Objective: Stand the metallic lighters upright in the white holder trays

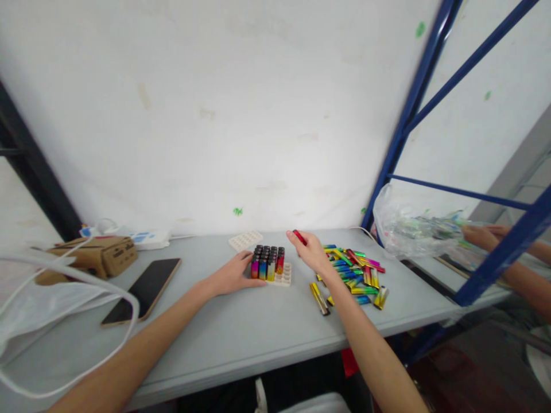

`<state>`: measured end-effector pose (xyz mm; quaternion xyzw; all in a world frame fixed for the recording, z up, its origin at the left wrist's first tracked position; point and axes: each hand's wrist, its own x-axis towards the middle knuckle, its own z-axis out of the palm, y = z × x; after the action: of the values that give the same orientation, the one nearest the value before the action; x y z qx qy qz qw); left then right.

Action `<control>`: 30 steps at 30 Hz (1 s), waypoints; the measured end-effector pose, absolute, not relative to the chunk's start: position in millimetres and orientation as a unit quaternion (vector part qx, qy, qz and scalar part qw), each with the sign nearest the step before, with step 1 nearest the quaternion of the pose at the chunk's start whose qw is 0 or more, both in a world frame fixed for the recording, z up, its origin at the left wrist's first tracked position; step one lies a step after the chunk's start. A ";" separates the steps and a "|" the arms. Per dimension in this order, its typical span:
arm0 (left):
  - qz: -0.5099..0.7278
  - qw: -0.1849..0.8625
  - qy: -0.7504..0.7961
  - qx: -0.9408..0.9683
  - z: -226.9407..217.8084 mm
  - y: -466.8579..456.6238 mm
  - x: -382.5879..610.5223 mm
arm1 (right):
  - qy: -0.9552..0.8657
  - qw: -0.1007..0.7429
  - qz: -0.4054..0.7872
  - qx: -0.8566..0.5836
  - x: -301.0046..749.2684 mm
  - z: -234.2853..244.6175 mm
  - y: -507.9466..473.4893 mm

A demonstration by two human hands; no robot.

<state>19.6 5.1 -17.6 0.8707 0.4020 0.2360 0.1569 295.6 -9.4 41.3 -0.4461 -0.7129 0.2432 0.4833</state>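
Shiny gradient-coloured lighters (263,271) with black tops stand upright in rows in a white grid tray (284,280). My left hand (235,274) grips the left side of the tray, thumb along the front and fingers behind. Over the table, just right of the tray, my right hand (310,252) pinches a red lighter (299,236) with its end pointing up and left. A loose pile of multicoloured lighters (355,272) lies to the right, partly behind my right forearm. One yellow lighter (318,298) lies apart, nearer the front. Empty cells show on the tray's right side.
Behind the tray lies another white grid tray (245,240). At left are a phone (144,289), a cardboard box (101,255) and a white cable (133,304). A blue frame post (398,137) rises at right, near a plastic bag (400,226) and another person's hands (484,236).
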 end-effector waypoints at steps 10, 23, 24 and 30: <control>0.243 0.160 0.398 0.870 -15.2 5.2 20.5 | -0.712 0.428 0.050 -0.555 303.7 36.9 -13.0; 0.241 0.147 0.395 0.875 -15.1 4.2 21.1 | -0.812 0.366 0.121 -0.439 308.9 38.4 -11.7; 0.242 0.146 0.394 0.875 -14.8 3.6 21.3 | -0.824 0.360 0.108 -0.425 310.6 40.3 -11.1; 0.245 0.152 0.389 0.875 -14.5 1.7 21.1 | -0.861 0.277 0.085 -0.417 320.7 56.4 -18.8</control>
<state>21.1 1.7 -14.5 0.8751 0.3888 0.2447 0.1521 320.7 -18.8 56.4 -0.4174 -0.8612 0.0851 0.2773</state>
